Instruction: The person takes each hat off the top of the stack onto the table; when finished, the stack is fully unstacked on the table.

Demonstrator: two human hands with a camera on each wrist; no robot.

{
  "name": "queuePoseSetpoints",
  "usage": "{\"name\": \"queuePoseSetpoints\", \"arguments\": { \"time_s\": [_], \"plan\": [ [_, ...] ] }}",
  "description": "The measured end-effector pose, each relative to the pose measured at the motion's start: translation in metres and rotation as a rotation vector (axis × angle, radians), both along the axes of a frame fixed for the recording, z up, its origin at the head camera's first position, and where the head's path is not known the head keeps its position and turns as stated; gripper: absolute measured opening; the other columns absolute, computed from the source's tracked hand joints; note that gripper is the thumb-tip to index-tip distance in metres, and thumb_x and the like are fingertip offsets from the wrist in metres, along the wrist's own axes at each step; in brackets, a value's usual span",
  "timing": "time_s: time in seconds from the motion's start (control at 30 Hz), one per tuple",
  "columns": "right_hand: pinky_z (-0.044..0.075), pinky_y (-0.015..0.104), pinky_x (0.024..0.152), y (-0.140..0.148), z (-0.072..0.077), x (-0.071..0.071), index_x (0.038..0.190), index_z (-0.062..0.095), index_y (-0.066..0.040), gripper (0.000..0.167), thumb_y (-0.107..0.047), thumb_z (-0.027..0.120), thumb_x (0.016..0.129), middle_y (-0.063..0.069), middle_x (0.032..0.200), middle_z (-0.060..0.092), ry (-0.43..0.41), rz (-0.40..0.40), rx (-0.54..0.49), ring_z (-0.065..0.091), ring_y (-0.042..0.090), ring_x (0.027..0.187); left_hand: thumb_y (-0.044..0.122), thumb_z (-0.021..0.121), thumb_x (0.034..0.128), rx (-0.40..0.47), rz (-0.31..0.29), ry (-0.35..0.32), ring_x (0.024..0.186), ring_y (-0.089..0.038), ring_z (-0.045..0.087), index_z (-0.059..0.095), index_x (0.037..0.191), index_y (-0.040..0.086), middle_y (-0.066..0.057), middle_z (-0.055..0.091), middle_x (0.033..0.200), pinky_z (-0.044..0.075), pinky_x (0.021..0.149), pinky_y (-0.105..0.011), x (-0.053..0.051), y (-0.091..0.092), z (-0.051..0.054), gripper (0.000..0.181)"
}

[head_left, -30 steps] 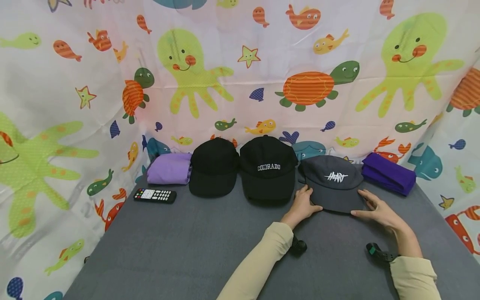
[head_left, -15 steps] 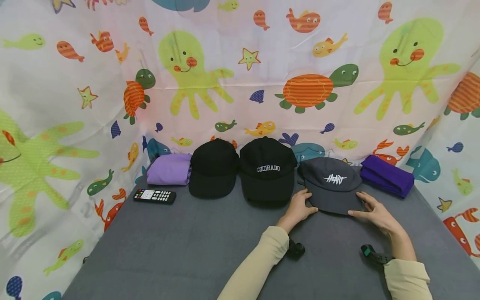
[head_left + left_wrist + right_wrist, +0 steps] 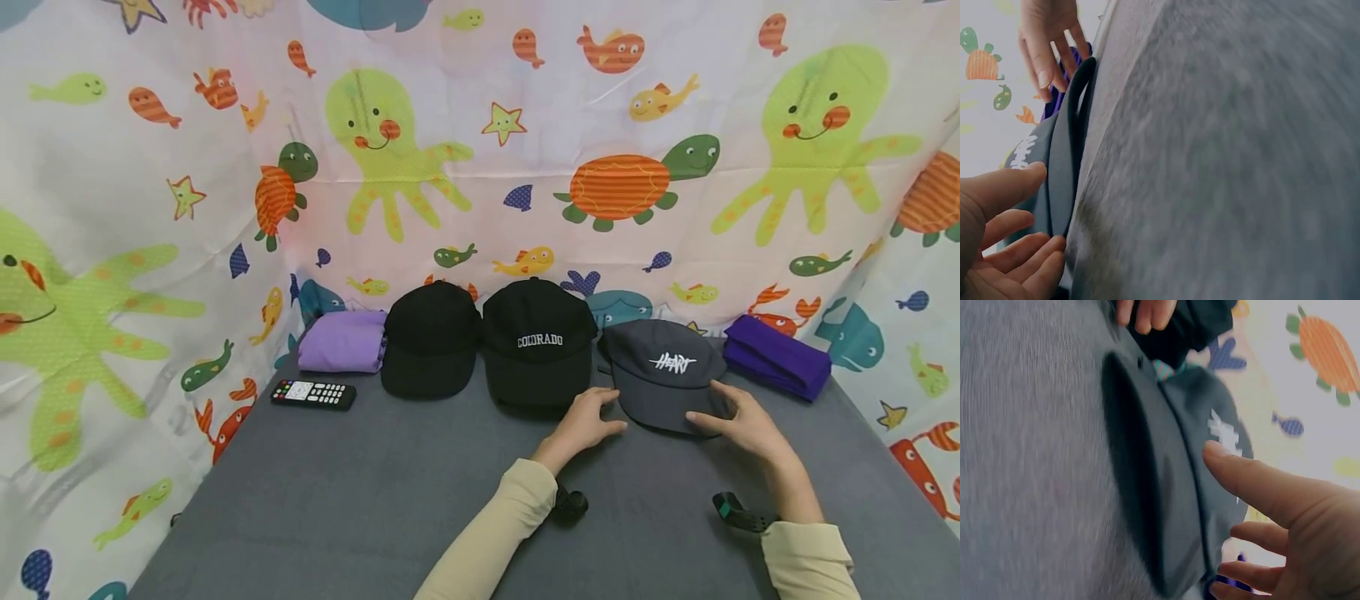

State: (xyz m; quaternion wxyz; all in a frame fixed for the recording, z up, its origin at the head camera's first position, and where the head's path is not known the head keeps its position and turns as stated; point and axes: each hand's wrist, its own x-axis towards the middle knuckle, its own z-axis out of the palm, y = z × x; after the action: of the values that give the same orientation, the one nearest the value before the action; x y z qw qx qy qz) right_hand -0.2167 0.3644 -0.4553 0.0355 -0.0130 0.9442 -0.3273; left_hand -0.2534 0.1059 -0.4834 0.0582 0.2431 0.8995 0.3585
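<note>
A dark grey cap [image 3: 663, 375] with white HEART lettering lies on the grey table, its brim toward me. On its left side my left hand [image 3: 581, 427] is spread, thumb and fingers apart, just off the brim in the head view. My right hand [image 3: 750, 423] hovers at the brim's right side, also with fingers parted and nothing gripped; whether a fingertip still touches the cap cannot be told. In the right wrist view the cap's brim [image 3: 1147, 469] stands beside the thumb, with a gap between them.
Left of the grey cap sit a black COLORADO cap [image 3: 536, 350], a plain black cap [image 3: 431, 342] and a folded lilac cloth [image 3: 342, 342]. A remote control [image 3: 312, 394] lies before the cloth. A folded purple cloth [image 3: 777, 357] is at right. A patterned curtain [image 3: 465, 125] hangs behind.
Both hands held the grey cap's brim at its sides a second ago. The left hand has let go and drawn back to the left; the right has loosened. The cap has stayed in place.
</note>
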Motion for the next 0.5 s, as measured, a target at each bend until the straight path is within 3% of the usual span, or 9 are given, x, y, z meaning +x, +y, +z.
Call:
{"name": "queuePoseSetpoints", "arguments": {
  "time_s": [0.17, 0.37, 0.5],
  "plan": [
    [0.027, 0.068, 0.093, -0.023, 0.010, -0.001, 0.140, 0.030, 0.007, 0.084, -0.044, 0.066, 0.083, 0.040, 0.137, 0.026, 0.105, -0.021, 0.050, 0.027, 0.056, 0.123, 0.029, 0.067, 0.0858, 0.008, -0.053, 0.020, 0.113, -0.009, 0.053, 0.050, 0.134, 0.015, 0.001, 0.053, 0.130, 0.042, 0.092, -0.019, 0.000, -0.009, 0.003, 0.053],
    [0.025, 0.070, 0.091, -0.051, 0.016, -0.002, 0.133, 0.043, 0.007, 0.070, -0.031, 0.072, 0.081, 0.036, 0.132, 0.038, 0.308, 0.000, 0.004, 0.032, 0.055, 0.120, 0.026, 0.066, 0.0871, 0.066, -0.117, 0.085, 0.112, -0.011, 0.055, 0.050, 0.135, 0.015, 0.000, 0.055, 0.128, 0.045, 0.088, -0.018, 0.003, -0.021, 0.013, 0.051],
    [0.025, 0.069, 0.091, -0.068, 0.017, -0.003, 0.128, 0.049, 0.006, 0.063, -0.023, 0.075, 0.078, 0.033, 0.127, 0.046, 0.422, 0.029, -0.029, 0.037, 0.053, 0.118, 0.026, 0.064, 0.0881, 0.102, -0.120, 0.135, 0.113, -0.012, 0.055, 0.049, 0.136, 0.019, 0.001, 0.054, 0.129, 0.045, 0.088, -0.018, 0.004, -0.032, 0.022, 0.050]
  ]
}}
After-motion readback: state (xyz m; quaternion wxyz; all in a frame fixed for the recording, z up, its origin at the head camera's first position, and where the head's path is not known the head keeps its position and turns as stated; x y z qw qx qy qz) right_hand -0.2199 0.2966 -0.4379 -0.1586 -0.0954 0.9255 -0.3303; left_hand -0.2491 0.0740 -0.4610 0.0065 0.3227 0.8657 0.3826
